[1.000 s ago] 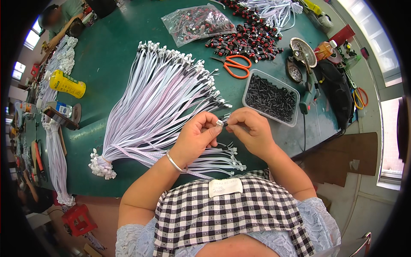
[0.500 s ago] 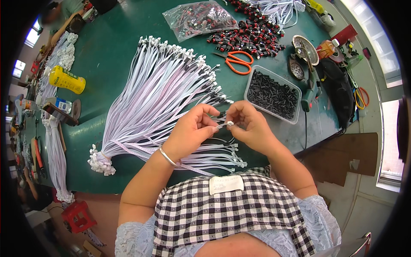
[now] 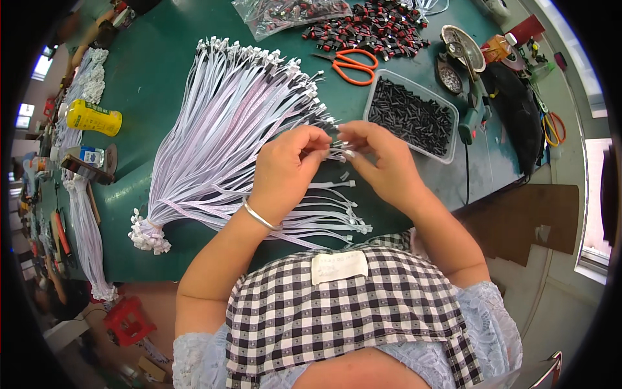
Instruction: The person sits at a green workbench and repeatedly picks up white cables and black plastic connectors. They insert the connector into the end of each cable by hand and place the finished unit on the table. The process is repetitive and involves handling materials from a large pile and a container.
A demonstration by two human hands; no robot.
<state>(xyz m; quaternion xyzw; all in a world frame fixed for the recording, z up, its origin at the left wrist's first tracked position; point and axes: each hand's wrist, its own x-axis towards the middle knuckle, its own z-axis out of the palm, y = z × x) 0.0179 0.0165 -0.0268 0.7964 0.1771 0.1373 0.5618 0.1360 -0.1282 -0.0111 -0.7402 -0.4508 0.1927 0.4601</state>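
A big fanned bundle of white flat ribbon cables (image 3: 214, 129) lies on the green table, bound at its near-left end. White and black connectors tip the fanned ends. My left hand (image 3: 288, 165), with a silver bangle on the wrist, is over the right side of the bundle, thumb and fingers curled together. Facing it, my right hand (image 3: 385, 162) has its thumb and fingers bent in at the cable ends. Small white connector ends show between the two hands; what either grips is hidden. Several separate cables (image 3: 330, 214) fan out below my hands.
Right of my hands stands a clear plastic box (image 3: 453, 139) of small black sleeves. Beyond are orange-handled scissors (image 3: 353, 67), a pile of black-and-red connectors (image 3: 376, 32) and a plastic bag (image 3: 285, 16). A green hot-air tool (image 3: 476, 117) is at right, a yellow bottle (image 3: 94, 118) at left.
Both hands have moved slightly up toward the bundle's connector ends. The white cable end held between them earlier no longer shows there. The whole view has shifted a little.
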